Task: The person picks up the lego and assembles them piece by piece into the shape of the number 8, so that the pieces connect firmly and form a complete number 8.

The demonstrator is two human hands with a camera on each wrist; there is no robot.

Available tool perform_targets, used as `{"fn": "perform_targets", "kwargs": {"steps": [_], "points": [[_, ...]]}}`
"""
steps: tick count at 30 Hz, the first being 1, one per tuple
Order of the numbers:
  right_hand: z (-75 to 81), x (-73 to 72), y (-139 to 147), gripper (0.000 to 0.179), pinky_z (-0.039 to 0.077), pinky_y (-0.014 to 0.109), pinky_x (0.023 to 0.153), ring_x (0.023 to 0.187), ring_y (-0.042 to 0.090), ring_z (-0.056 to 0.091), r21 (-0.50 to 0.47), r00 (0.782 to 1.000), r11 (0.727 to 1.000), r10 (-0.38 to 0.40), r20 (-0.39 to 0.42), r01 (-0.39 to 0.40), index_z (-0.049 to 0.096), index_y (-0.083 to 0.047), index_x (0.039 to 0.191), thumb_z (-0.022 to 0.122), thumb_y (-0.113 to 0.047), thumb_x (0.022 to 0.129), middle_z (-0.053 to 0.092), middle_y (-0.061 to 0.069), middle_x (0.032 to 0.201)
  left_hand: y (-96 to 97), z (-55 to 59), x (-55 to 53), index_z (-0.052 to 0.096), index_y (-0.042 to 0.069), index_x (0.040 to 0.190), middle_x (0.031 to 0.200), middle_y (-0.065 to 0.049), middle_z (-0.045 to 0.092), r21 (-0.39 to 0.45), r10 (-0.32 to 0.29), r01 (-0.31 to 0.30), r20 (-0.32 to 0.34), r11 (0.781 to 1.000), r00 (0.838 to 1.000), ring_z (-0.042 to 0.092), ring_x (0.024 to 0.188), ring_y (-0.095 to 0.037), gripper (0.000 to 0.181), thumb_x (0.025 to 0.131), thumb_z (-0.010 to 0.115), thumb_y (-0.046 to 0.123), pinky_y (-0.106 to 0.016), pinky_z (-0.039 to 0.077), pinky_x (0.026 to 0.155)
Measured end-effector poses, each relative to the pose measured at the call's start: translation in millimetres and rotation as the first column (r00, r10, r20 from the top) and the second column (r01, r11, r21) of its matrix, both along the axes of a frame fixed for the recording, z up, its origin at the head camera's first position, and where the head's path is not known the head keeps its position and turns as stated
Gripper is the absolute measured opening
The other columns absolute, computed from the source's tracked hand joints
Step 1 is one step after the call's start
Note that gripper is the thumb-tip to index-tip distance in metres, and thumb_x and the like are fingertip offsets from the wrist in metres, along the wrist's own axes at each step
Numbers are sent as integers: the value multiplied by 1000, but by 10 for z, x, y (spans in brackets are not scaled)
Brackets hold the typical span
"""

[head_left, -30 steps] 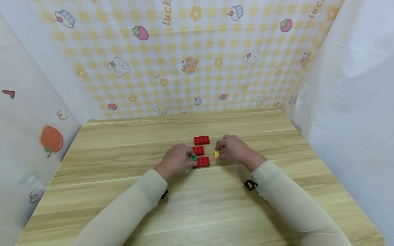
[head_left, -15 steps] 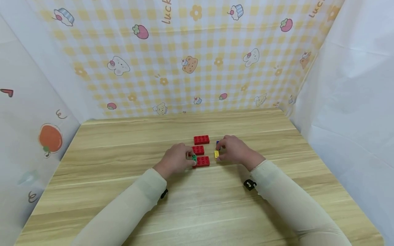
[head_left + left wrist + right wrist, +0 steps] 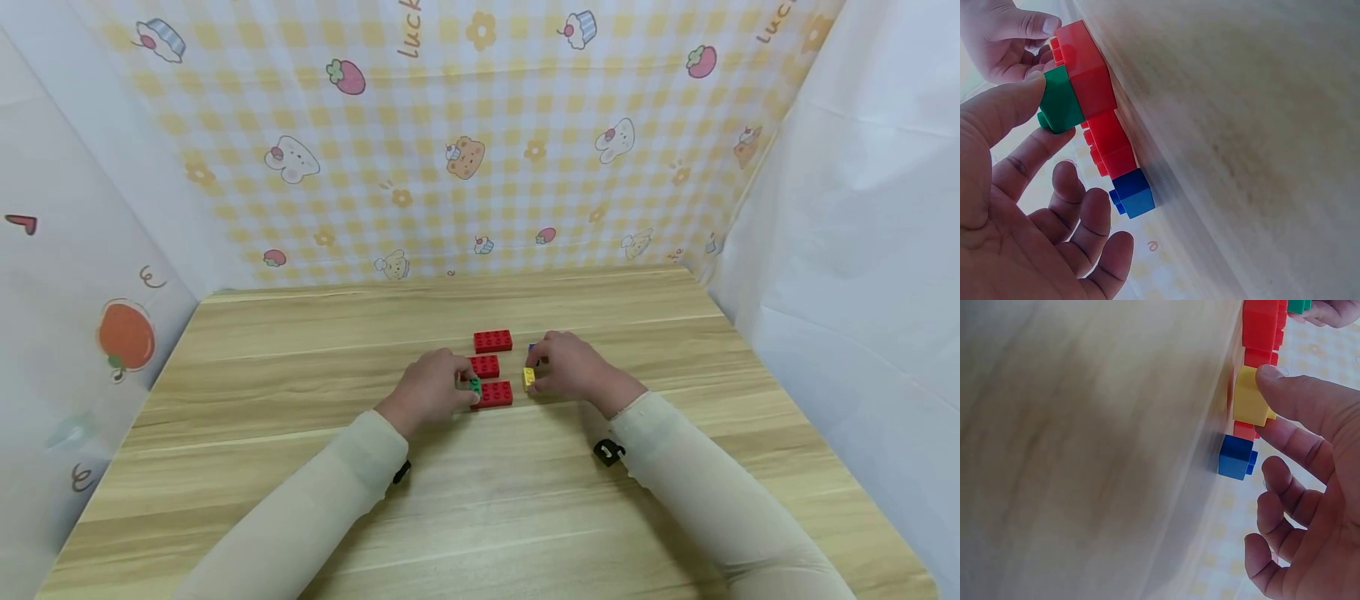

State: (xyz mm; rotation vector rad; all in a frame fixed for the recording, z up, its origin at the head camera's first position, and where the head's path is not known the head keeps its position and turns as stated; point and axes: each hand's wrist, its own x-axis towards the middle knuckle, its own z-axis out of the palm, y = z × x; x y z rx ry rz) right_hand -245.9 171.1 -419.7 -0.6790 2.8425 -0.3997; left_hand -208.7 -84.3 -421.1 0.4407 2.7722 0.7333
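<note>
In the head view three red bricks, far (image 3: 492, 341), middle (image 3: 486, 366) and near (image 3: 496, 393), lie in a staggered row. My left hand (image 3: 431, 387) pinches a green brick (image 3: 1062, 100) between thumb and index finger, over the near red brick's left end. To the right of the row, my right hand (image 3: 573, 367) pinches a yellow brick (image 3: 1250, 399) by thumb and index finger. A blue brick (image 3: 1235, 456) sits beyond the right fingers. Another blue brick (image 3: 1134, 192) shows past the red ones in the left wrist view; the left hand hides it in the head view.
The bricks lie on a wood-grain table (image 3: 480, 517). A yellow checked cloth (image 3: 420, 125) hangs behind its back edge, with white sheets at the left (image 3: 67, 333) and right (image 3: 855, 250). Black straps show under both sleeves.
Both hands stay in nearly the same place and keep hold of the green and yellow bricks. The head view shifts slightly.
</note>
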Motion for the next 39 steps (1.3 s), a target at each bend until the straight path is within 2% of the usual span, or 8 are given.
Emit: {"fn": "perform_targets", "kwargs": {"steps": [11, 18, 29, 39], "points": [[58, 37, -34, 29, 50, 38, 84, 89, 20, 55, -61, 999, 998, 30, -18, -31, 79, -13, 108, 90, -25, 85, 65, 5, 103, -7, -2, -17, 76, 16, 99, 98, -1, 63, 3, -2, 2, 0, 1000, 1000, 55, 88, -20, 16, 91, 84, 28, -35, 47, 76], [105, 80, -77, 29, 52, 40, 87, 95, 22, 59, -110, 998, 992, 62, -22, -64, 79, -11, 110, 89, -23, 85, 67, 6, 103, -9, -2, -25, 75, 17, 96, 96, -1, 62, 0, -2, 2, 1, 1000, 1000, 55, 86, -21, 15, 91, 84, 28, -35, 47, 75], [113, 92, -150, 26, 53, 40, 91, 100, 21, 60, -171, 997, 984, 56, 53, -46, 79, -13, 111, 88, -21, 87, 66, 5, 105, -7, 0, -25, 75, 17, 95, 96, -1, 62, 7, -5, 5, 1, 1000, 1000, 55, 86, -20, 15, 91, 85, 28, -35, 48, 75], [81, 98, -187, 26, 54, 40, 91, 100, 19, 61, -167, 997, 984, 66, 50, -56, 79, -14, 109, 89, -22, 87, 66, 3, 103, -12, 8, -22, 75, 18, 94, 97, -1, 61, 10, 9, -9, 22, 1000, 1000, 55, 87, -21, 15, 91, 85, 29, -35, 48, 75]]}}
